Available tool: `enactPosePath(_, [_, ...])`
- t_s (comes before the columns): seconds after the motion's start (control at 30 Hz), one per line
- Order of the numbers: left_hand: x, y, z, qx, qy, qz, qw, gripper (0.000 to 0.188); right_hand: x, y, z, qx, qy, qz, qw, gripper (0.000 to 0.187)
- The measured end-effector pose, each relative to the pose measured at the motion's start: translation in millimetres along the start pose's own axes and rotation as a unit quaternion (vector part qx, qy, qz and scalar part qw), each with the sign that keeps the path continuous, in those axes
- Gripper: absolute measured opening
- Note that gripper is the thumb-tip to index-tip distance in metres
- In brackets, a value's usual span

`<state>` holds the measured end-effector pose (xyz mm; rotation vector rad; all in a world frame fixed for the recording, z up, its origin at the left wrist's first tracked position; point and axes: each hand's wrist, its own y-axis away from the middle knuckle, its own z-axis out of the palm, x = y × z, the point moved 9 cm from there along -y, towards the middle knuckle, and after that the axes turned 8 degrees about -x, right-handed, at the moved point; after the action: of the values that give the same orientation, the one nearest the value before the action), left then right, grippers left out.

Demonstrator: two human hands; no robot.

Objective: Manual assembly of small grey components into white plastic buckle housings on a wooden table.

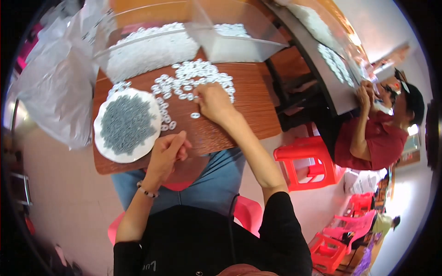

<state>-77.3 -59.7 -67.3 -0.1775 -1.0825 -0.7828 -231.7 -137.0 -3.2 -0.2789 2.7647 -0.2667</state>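
Observation:
Many small white oval pieces with a hole or slot lie loose in a pile on the brown wooden table. My right hand is at the near edge of that pile, fingers curled down and closed, hiding whatever is between them. One single white oval piece lies apart, just below it. My left hand is closed near the front edge of the table, thumb against the bent fingers; what it holds is too small to tell. Beside it, a white scalloped plate carries a heap of thin grey pin-like parts.
Clear plastic bins of white pieces stand along the back. A large translucent bag hangs at the left. To the right, a person in a red shirt works at another table, near a red stool.

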Motion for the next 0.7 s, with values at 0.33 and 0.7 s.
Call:
enactPosePath(0.33, [86.4,37.6,24.6,0.063,-0.362,0.214,0.905,0.012,-6.1,31.2,-38.7,0.126,-0.09,0.004,0.988,0.011])
enactPosePath(0.7, [125.5,41.6,-31.3,0.145,-0.423,0.173,0.878,0.016,-28.7,71.0,-46.6,0.089,-0.413,0.038,0.906,0.011])
